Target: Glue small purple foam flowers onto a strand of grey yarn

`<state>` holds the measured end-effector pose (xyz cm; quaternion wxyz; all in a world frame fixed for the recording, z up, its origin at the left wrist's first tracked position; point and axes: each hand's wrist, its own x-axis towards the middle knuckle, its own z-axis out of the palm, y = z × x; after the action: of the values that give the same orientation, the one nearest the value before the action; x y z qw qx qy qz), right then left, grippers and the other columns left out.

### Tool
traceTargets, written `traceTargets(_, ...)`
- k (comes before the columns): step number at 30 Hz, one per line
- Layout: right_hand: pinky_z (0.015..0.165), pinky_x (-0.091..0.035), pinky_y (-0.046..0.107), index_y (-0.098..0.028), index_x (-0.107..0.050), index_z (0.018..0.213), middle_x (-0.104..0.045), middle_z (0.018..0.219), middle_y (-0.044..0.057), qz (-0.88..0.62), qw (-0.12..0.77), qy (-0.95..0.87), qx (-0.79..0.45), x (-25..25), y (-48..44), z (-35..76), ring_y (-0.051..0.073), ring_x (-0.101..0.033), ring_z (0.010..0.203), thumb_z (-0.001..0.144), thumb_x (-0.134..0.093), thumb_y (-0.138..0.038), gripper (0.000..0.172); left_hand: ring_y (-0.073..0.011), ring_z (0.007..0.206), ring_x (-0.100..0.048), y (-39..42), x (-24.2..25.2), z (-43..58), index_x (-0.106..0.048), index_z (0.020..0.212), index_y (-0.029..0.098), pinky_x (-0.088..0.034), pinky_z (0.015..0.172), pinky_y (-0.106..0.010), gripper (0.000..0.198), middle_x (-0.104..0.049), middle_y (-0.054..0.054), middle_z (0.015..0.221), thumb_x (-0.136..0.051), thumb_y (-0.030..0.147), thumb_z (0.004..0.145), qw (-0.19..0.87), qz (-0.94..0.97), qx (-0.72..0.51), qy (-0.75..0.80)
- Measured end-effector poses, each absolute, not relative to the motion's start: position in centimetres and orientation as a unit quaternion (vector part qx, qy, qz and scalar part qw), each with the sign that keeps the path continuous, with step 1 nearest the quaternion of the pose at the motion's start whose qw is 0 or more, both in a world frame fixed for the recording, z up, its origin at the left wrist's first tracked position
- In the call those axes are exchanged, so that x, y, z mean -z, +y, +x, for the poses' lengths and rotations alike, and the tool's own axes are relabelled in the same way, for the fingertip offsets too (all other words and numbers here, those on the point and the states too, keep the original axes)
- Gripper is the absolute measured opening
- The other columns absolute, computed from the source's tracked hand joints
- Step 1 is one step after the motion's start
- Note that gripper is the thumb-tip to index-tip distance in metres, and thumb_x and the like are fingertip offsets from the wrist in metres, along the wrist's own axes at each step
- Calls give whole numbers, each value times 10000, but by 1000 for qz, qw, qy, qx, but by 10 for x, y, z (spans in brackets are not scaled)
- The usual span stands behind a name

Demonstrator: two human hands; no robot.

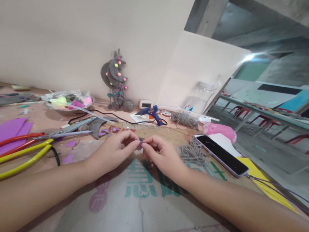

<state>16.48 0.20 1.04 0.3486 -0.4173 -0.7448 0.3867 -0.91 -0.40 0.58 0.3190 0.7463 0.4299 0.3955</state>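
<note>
My left hand [116,150] and my right hand [164,154] meet above the cardboard in the middle. Thumb and fingers of both are pinched on one small purple piece [140,145], mostly covered by the fingertips, so its exact kind does not show. Left of my left hand lie small purple-and-grey pieces [104,132] beside a grey crescent [97,127]. A loose bundle of grey yarn [191,151] is just right of my right hand.
Scissors with red and yellow handles [36,152] and purple sheets [4,131] lie left. Behind stand a blue glue gun [150,112], a plastic jar [201,96] and a decorated grey hanging [116,76]. A phone [221,155] lies right, near the table edge.
</note>
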Motion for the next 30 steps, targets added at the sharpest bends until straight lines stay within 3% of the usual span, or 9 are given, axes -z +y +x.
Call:
traceTargets(14,501,-402,199,-169,-538,810,-576,604,-24,-399,369,-728,-418,-8,6,166,77,-489,498,867,-491,-297,147,-141,774,-562,3,0,-12,-596,858,172,-410,713,-245,249,-606,4,788,-413,332,909,322,746,-409,415)
traceTargets(21,496,-401,198,-183,-515,811,-574,608,-27,-395,384,-720,-423,-5,8,167,75,-483,492,876,-480,-307,144,-163,837,-566,5,4,-13,-539,1081,209,-413,766,-273,295,-606,-6,858,-378,395,918,344,701,-449,434)
traceTargets(26,498,-399,197,-182,-516,804,-565,603,-24,-399,377,-726,-414,-6,6,166,76,-474,493,882,-463,-302,152,-146,667,-499,11,9,-14,-478,741,192,-386,652,-265,305,-511,19,679,-385,432,904,341,679,-460,460)
traceTargets(30,513,-402,197,-187,-525,800,-549,602,-34,-401,372,-746,-380,-7,5,168,75,-483,499,878,-465,-293,144,-156,675,-497,11,8,-15,-485,698,187,-370,651,-276,375,-515,9,673,-352,469,906,309,704,-432,472)
